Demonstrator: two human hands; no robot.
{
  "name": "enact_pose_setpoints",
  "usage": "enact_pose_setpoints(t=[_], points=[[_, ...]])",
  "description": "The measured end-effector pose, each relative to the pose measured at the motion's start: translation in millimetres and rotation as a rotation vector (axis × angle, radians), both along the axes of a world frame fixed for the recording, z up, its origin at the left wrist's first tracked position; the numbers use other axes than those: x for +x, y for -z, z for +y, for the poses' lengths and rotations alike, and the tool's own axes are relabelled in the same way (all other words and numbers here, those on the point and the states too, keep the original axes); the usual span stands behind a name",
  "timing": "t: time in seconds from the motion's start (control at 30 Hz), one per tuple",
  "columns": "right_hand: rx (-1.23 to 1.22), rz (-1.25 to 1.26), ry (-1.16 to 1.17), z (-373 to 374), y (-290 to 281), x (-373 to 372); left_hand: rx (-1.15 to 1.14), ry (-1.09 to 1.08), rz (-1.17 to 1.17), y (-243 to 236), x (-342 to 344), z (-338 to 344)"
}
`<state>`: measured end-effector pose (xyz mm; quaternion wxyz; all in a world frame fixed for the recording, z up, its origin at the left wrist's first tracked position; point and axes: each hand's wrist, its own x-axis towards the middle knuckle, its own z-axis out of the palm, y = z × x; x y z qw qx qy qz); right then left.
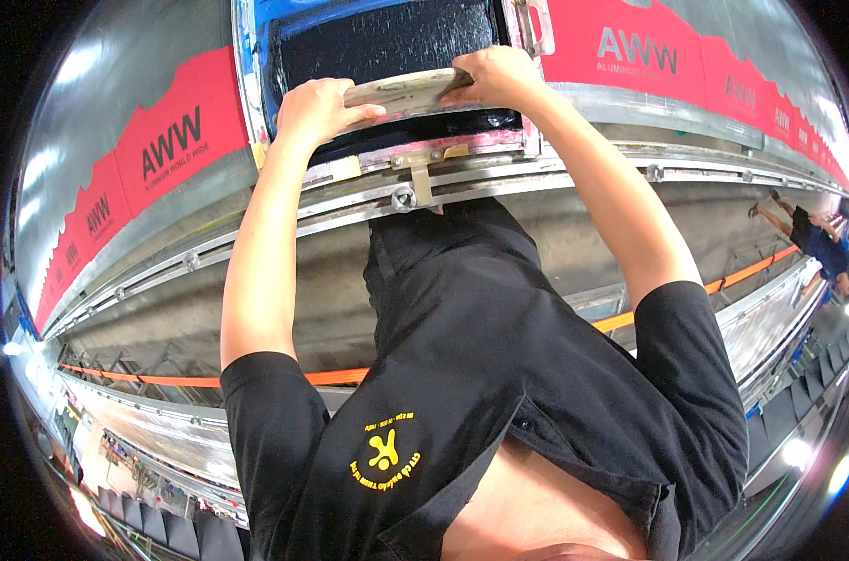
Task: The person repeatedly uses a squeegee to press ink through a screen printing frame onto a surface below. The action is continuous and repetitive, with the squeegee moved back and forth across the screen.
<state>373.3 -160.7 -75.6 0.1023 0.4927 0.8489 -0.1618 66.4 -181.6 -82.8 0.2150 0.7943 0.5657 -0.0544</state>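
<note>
The person is gripping a pale squeegee [406,92] with both hands: left hand [317,107] and right hand [494,75] closed on its ends. It is resting on the dark screen [387,42]. Even pressure seems advisable.

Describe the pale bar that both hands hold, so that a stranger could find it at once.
Start at the long metal table with red banners. On it lies a framed screen coated with black ink. The squeegee lies across its near edge, left hand and right hand gripping its ends: the only pale, worn wooden bar against the black.
</note>
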Motion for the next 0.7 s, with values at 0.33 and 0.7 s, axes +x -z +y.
enact_pose_setpoints(t=[0.33, 0.7], points=[[-0.414, 0.293, 0.141, 46.3, 0.5, 7.8, -0.362, 0.009, -0.107, -14.8, -23.2, 44.1], [0.234, 0.646, 1.143, 118.3, 82.7, 51.8, 0.310, 0.047, -0.087, -34.5, -70.2, 164.8]])
